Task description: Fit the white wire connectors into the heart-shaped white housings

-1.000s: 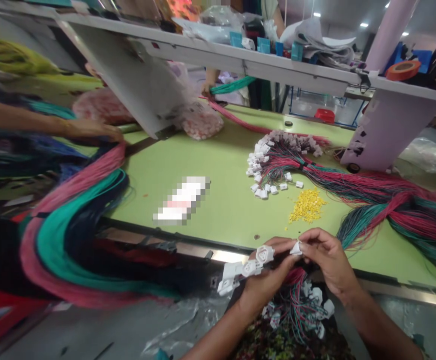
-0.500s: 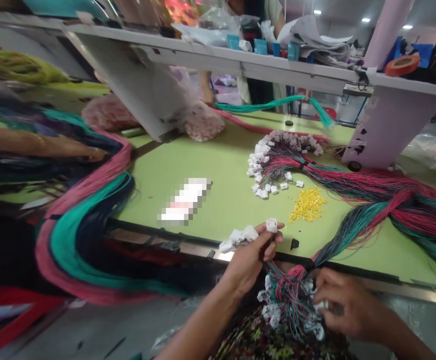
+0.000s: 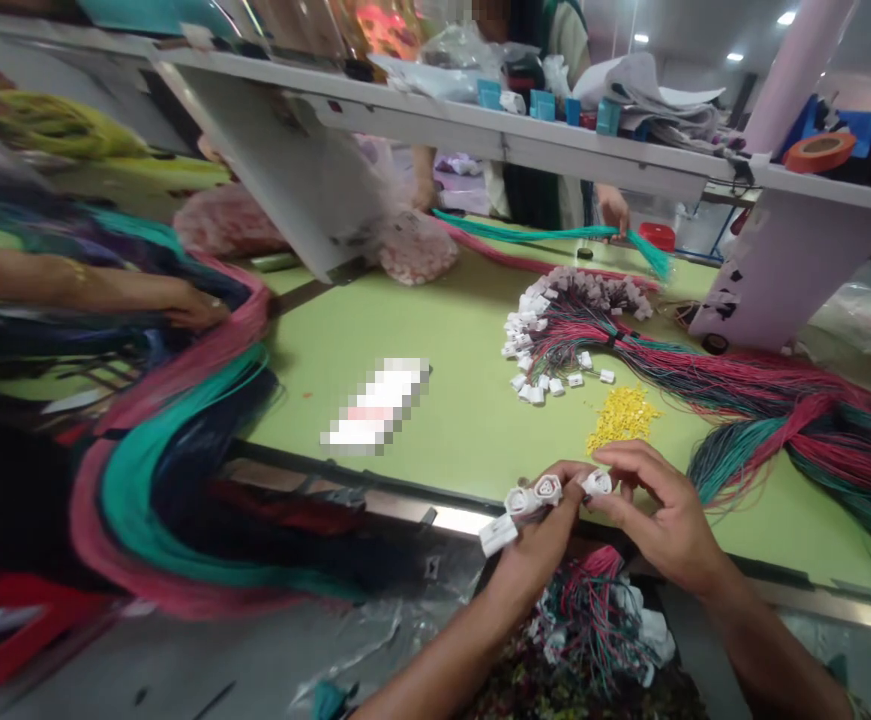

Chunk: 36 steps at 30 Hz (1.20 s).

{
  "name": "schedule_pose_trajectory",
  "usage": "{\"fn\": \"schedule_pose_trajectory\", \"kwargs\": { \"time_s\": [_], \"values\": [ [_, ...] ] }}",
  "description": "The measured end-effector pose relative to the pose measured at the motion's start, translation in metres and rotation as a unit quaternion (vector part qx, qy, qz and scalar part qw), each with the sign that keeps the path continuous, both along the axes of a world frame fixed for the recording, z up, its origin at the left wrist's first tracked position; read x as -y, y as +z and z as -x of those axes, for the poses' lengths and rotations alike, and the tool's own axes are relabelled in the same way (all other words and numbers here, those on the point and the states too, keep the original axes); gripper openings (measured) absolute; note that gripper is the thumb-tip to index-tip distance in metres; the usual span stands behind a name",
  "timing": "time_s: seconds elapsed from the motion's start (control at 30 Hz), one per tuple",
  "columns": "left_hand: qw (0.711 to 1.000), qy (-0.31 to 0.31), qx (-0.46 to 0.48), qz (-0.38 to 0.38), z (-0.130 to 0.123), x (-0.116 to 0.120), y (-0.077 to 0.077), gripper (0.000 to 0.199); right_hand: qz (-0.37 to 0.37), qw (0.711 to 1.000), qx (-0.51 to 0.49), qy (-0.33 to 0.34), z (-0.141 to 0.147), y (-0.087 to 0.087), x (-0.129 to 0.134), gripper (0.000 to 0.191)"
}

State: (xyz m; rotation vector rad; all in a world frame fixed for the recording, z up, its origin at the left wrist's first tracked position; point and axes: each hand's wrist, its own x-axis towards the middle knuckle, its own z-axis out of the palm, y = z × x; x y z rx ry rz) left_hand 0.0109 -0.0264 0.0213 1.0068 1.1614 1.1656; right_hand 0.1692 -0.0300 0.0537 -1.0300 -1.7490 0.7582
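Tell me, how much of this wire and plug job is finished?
Looks done: the wire bundle on the table has white plugs on its ends. In hand: the left hand and right hand hold white plastic connectors. Left: the wire bunch below the hands and yellow pieces, amount unclear.

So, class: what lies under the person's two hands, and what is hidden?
Below the left hand and right hand, a bunch of pink and teal wires with white connectors lies on patterned cloth. The hands and forearms hide part of the bunch.
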Motion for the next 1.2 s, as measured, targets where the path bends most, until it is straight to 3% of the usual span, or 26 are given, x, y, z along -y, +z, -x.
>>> {"fn": "schedule_pose_trajectory", "kwargs": {
  "time_s": [0.13,0.3,0.4,0.47,0.6,0.7,0.8,0.9,1.2],
  "values": [
    [0.998,-0.04,0.051,0.022,0.002,-0.001,0.005,0.037,0.053,0.996,-0.054,0.037,-0.004,-0.004,-0.009,0.015],
    [0.965,-0.192,0.151,0.097,0.014,-0.011,0.007,0.036,0.119,0.979,-0.106,0.13,-0.024,-0.012,-0.013,0.02],
    [0.934,-0.304,0.135,0.129,0.023,-0.01,0.003,0.033,0.183,0.949,-0.147,0.209,-0.032,-0.023,-0.005,0.022],
    [0.92,-0.348,0.113,0.144,0.026,-0.006,0.0,0.03,0.206,0.937,-0.158,0.234,-0.036,-0.031,0.004,0.023],
    [0.938,-0.285,0.102,0.167,0.021,0.001,-0.003,0.029,0.226,0.947,-0.112,0.198,-0.045,-0.034,0.013,0.02],
    [0.96,-0.194,0.135,0.149,0.012,-0.001,-0.003,0.031,0.2,0.978,0.007,0.067,-0.053,-0.03,0.0,0.016],
    [0.976,-0.074,0.166,0.122,0.004,-0.008,-0.006,0.032,0.146,0.976,0.153,-0.043,-0.06,-0.034,-0.023,0.015],
    [0.973,-0.019,0.184,0.136,0.001,-0.013,-0.01,0.038,0.101,0.963,0.246,-0.053,-0.063,-0.044,-0.04,0.018],
    [0.97,-0.027,0.187,0.151,-0.001,-0.015,-0.01,0.045,0.022,0.948,0.319,-0.012,-0.063,-0.057,-0.059,0.018]
  ]
}}
